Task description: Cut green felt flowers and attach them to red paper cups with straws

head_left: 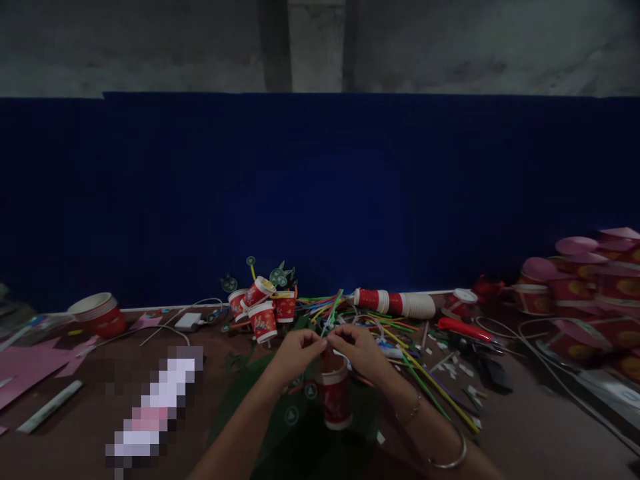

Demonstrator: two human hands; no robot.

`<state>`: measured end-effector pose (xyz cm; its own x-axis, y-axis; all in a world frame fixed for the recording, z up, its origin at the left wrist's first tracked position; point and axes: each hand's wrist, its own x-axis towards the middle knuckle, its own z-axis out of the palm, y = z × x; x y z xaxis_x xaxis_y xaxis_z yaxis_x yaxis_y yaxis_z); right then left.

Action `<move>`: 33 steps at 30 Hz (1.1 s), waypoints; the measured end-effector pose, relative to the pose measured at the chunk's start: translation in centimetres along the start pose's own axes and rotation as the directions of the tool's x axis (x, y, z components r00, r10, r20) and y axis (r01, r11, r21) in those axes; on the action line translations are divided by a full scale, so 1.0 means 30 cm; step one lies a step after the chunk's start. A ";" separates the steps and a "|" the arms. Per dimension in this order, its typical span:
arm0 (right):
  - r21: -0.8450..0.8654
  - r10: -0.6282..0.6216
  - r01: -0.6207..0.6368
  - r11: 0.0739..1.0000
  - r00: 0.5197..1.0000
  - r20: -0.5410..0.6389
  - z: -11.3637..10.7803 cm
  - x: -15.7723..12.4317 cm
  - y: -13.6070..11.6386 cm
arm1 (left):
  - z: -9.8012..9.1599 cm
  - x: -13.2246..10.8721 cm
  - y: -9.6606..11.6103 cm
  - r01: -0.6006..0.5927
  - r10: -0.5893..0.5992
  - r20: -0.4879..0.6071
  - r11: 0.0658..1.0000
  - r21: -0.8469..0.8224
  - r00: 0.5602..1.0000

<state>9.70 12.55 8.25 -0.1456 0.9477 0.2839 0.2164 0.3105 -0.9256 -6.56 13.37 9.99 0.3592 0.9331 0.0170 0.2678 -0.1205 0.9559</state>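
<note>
My left hand [299, 351] and my right hand [361, 352] meet above a red paper cup [335, 397] that stands on green paper [260, 393] in front of me. Both hands have their fingers pinched together around a thin pale green straw [331, 317] that rises between them. The fingertips almost touch. The cup's top is partly hidden behind my hands. Bracelets sit on my right wrist.
A cluster of red cups with green toppers [263, 308] and a heap of coloured straws [385, 330] lie behind. A lying cup stack [395, 303], red-handled tool [463, 329], stacked cups [595, 287], a bowl [95, 312], pink paper [30, 363] surround me. A blue wall [320, 193] backs the table.
</note>
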 end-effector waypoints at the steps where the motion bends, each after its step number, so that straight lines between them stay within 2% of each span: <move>1: 0.002 -0.004 0.004 1.000 1.000 0.010 -0.002 -0.001 -0.003 | 0.002 0.000 0.002 -0.020 0.020 -0.006 1.000 -0.002 1.000; 6: 0.066 0.026 -0.031 0.997 0.997 0.069 -0.009 -0.004 -0.014 | 0.007 -0.013 0.024 -0.049 0.048 -0.028 0.998 -0.050 0.998; 10: 0.127 0.069 -0.071 0.989 0.997 0.018 -0.005 0.000 -0.010 | 0.009 -0.019 0.027 0.032 -0.031 0.010 0.997 -0.072 0.999; 13: 0.098 0.056 -0.051 0.994 0.997 -0.044 -0.002 -0.001 -0.009 | 0.015 -0.011 0.016 0.029 -0.029 -0.010 0.999 -0.039 1.000; 17: -0.198 -0.062 0.026 0.980 0.982 -0.179 0.002 -0.016 -0.021 | 0.029 -0.005 0.019 -0.068 0.085 -0.146 0.991 0.114 0.986; 19: -0.347 -0.117 0.051 0.936 0.978 -0.170 0.005 -0.026 -0.026 | 0.034 -0.011 0.027 -0.084 0.123 -0.184 0.975 0.206 0.975; 22: -0.483 -0.149 0.057 0.874 0.977 -0.153 0.009 -0.035 -0.033 | 0.041 -0.025 0.036 -0.061 0.140 -0.206 0.936 0.346 0.968; 27: -0.531 -0.104 0.015 0.848 0.985 -0.139 0.007 -0.039 -0.050 | 0.053 -0.040 0.037 -0.031 0.209 -0.257 0.828 0.560 0.943; 33: -0.491 -0.033 -0.030 0.871 0.992 -0.118 0.008 -0.044 -0.061 | 0.076 -0.054 0.039 -0.065 0.301 -0.208 0.697 0.714 0.931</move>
<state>9.25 10.71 9.50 -0.0375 0.9390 0.3418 0.6668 0.2783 -0.6913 -4.78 10.95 10.42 0.2286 0.9028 0.3643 0.8019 -0.3867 0.4554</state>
